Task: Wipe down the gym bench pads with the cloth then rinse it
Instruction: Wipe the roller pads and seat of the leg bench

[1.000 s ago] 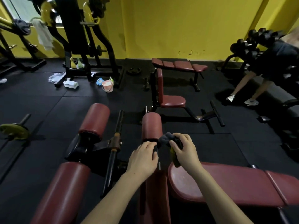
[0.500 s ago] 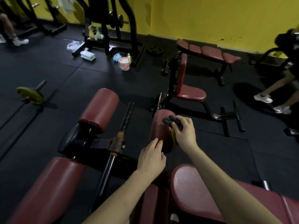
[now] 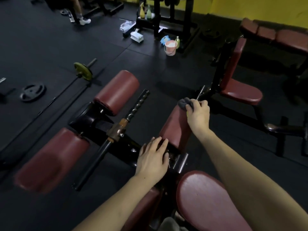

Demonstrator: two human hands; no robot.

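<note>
Looking down through the head camera, I see my right hand (image 3: 198, 115) stretched forward with its grip clamped on a bunched dark grey cloth (image 3: 185, 103). The cloth sticks out past my fingertips (image 3: 189, 106) on the far side and presses on the far end of a maroon roller pad (image 3: 175, 129), so the cloth lies between my hand and the pad's top edge. A sliver of yellow-green shows just under the thumb side of that hand; I cannot tell what it is.

My left hand (image 3: 152, 157) lies flat, palm down, fingers spread and holding nothing, at the near end of the same roller pad, resting on the black frame (image 3: 121, 147) where the pad meets it. The two hands are apart, one at each end of the pad.

To the left, two more maroon roller pads sit on the frame: a far one (image 3: 116, 92) and a near one (image 3: 51, 159), with a rusty adjustment bar (image 3: 116, 130) running between them and the pad I am touching. Near the bottom right, the rounded end of the bench seat pad (image 3: 208, 200) lies partly under my right forearm.

Farther off on the black floor (image 3: 50, 47) stand a pink bucket (image 3: 170, 47), some white packets (image 3: 137, 36), a barbell with a yellow plate (image 3: 83, 71), and a loose black plate (image 3: 32, 92). Another maroon seat (image 3: 240, 90) stands to the right.
</note>
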